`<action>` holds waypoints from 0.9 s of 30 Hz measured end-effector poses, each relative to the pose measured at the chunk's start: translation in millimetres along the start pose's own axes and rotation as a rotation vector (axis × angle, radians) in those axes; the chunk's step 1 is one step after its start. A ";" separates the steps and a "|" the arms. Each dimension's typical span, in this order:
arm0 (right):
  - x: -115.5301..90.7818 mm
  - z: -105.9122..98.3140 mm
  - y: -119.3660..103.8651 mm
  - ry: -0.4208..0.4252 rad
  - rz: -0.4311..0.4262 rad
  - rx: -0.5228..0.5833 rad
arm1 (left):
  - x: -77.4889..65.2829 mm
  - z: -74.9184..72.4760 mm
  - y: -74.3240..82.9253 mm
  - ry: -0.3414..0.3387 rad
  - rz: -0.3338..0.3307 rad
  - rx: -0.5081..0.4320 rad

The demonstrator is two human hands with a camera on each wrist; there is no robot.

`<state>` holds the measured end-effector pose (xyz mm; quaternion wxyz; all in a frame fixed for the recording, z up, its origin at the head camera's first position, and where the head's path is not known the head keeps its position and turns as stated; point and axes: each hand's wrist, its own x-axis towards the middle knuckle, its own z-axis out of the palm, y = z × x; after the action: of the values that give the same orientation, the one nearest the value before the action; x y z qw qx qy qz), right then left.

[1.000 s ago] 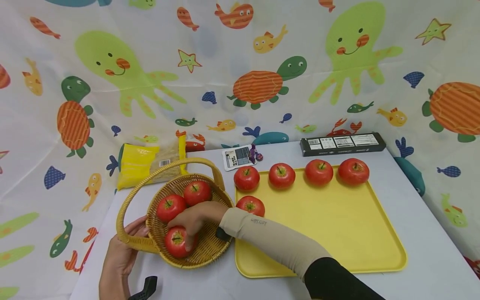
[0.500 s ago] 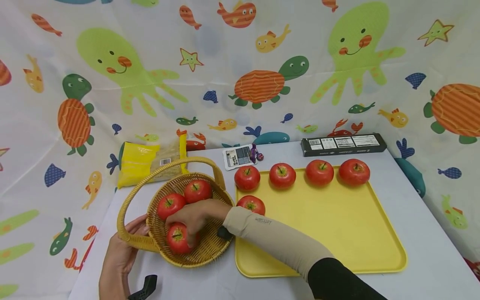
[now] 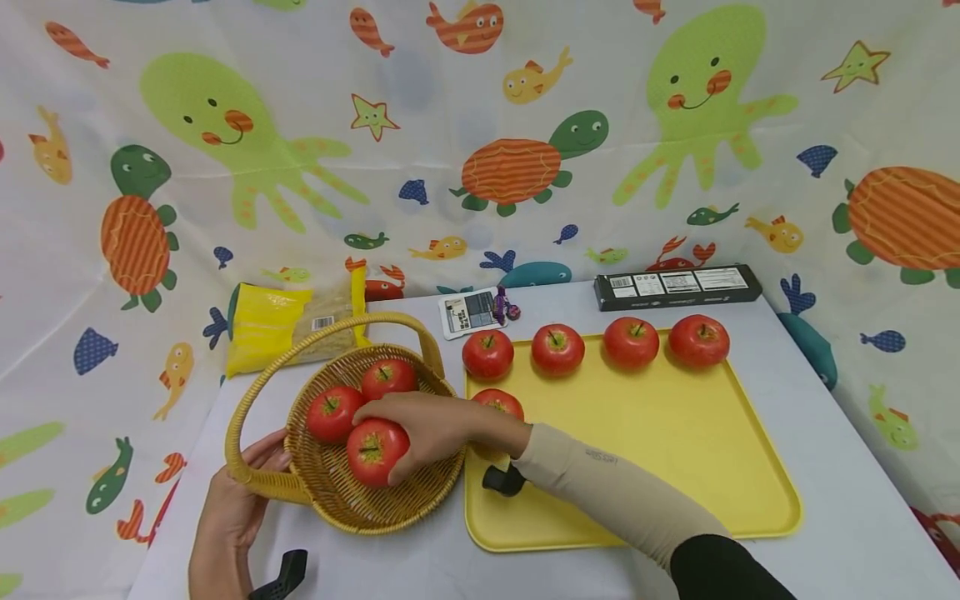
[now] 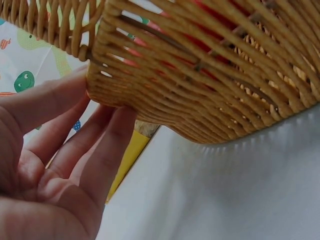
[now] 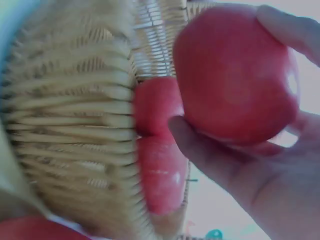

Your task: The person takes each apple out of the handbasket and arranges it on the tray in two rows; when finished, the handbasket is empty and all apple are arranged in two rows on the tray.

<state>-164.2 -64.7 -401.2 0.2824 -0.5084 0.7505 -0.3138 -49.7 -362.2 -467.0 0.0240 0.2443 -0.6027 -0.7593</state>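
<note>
In the head view my right hand [image 3: 431, 429] grips a red apple [image 3: 375, 454] over the wicker basket [image 3: 360, 514], fingers and thumb round its sides. The right wrist view shows that apple [image 5: 235, 75] raised beside the basket's woven wall [image 5: 75, 115]. Two other red apples, one at the left [image 3: 333, 414] and one behind [image 3: 388, 377], lie inside the basket. My left hand [image 3: 236, 500] holds the basket's left side at the handle's base. Up close in the left wrist view, its thumb and fingertips [image 4: 122, 117] pinch the wicker.
Right of the basket is a yellow tray [image 3: 645, 467], with several apples along its back edge and one [image 3: 501, 403] at its left side. Behind stand a yellow bag [image 3: 270, 325], a small white packet [image 3: 468, 312] and a long black box [image 3: 678, 287]. A patterned cloth hangs behind the table.
My right hand has lifted the apple from the basket's bottom and shifted it up and slightly right. The left hand stays on the basket's side.
</note>
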 end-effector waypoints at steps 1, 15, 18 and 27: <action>-8.5 0.9 0.7 0.037 0.004 0.042 | 0.5 0.0 0.1 -0.001 0.000 0.005; -141.1 -16.6 21.0 0.737 0.284 0.121 | 1.9 -0.5 -0.9 -0.002 0.000 0.005; -164.9 -13.7 37.0 0.816 0.372 0.146 | 1.6 -1.3 -0.9 -0.005 0.003 0.001; -193.8 14.5 79.8 0.827 0.556 0.206 | 0.9 -2.2 -2.2 -0.007 0.005 -0.029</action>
<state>-137.5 137.8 -450.8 0.0831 -0.0921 0.8717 -0.4741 -49.1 -363.8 -469.7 0.0273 0.2398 -0.5923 -0.7687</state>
